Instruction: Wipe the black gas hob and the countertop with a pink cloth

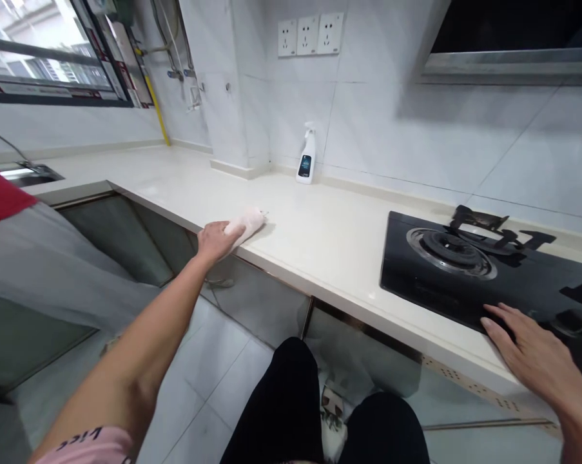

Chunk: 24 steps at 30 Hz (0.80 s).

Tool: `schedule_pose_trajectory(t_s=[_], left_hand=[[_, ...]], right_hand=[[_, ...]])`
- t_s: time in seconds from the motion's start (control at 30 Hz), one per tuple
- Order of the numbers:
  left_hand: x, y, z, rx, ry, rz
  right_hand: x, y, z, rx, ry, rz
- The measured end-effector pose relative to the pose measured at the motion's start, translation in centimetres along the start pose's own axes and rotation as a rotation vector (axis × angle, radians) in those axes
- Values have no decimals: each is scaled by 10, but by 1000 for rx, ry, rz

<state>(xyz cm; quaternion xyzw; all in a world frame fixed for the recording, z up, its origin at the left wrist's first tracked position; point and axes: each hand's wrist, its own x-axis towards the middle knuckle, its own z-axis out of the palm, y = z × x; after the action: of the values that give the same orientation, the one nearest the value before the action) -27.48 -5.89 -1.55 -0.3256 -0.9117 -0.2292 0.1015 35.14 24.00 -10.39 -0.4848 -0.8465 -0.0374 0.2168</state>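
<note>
Standing below 3 sockets (308, 35) is a spray bottle (305, 164); left fingers (237, 232) grip cloth (252, 222), right fingers (509, 316) uncurled over hob (433, 295).

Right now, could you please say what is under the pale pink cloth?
Smooth cream countertop shows beside the cloth in the left hand; whatever lies beneath the cloth is hidden.

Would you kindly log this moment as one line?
left hand: holding pale cloth on countertop | right hand: at front edge of stove | spray bottle: upright near wall

Lt-pink cloth (249, 223), bunched, on c'top (329, 225) nr edge
</note>
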Motion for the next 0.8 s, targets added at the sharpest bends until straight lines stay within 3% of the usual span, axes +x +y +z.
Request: schedule_pose_trajectory(t_s=[0.1,0.2,0.6,0.7,0.8], left_hand=[[-9,14,2,48,47,-13],[-37,44,11,41,89,59],[-213,225,80,-304,127,756],[-234,254,94,-350,121,846],[-239,263,97,-363,108,884]], right_hand=[[0,0,4,3,15,-3],[0,-3,5,7,25,9],[6,4,9,36,-9,30],[7,6,9,16,-10,19],[7,6,8,9,-16,5]])
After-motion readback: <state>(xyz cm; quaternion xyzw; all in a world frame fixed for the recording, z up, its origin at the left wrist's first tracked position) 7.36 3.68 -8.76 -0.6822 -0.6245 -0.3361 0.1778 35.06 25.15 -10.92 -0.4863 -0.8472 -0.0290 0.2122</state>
